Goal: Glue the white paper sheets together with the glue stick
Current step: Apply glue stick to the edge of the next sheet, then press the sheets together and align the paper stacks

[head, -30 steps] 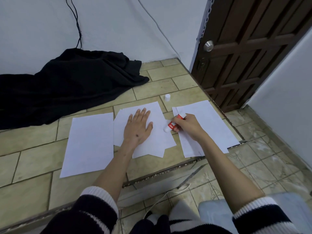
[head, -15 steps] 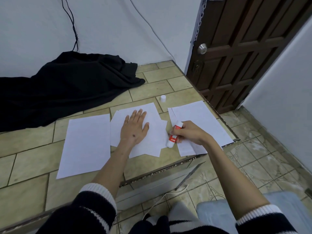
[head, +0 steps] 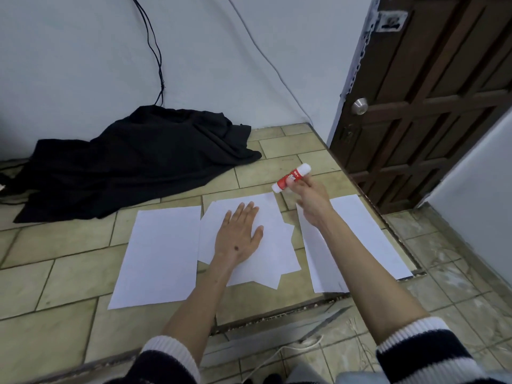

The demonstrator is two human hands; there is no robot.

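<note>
the left hand [head: 238, 236] lies flat, fingers straight and together, pressing on the middle stack of white sheets [head: 266, 253]. the right hand [head: 309, 196] is raised beyond the far edge of that stack, its fingers and thumb curled round the glue stick [head: 291, 177], which lies tilted, one white end toward the door and the other toward the stack's far corner. whether either end is capped cannot be told.

the middle stack is fanned, with several corners poking out at its near and right edges. the left sheet [head: 160, 253] sits just beside it, their edges nearly touching. the right sheet [head: 368, 234] lies apart across a strip of bare tile, with the right forearm crossing over its near left part. its right edge runs close to the step edge [head: 399, 239] where the floor drops toward the door [head: 432, 101]. open tiled floor [head: 55, 273] spreads to the left and nearer the person; a black cloth [head: 133, 164] is heaped by the wall [head: 83, 65] beyond the sheets.

half a second ago the right hand held the glue stick low, at the gap between the middle stack and the right sheet; now it is up and farther away, near the spot where a small white cap stood. that cap is no longer seen. the left hand has stayed put.
</note>
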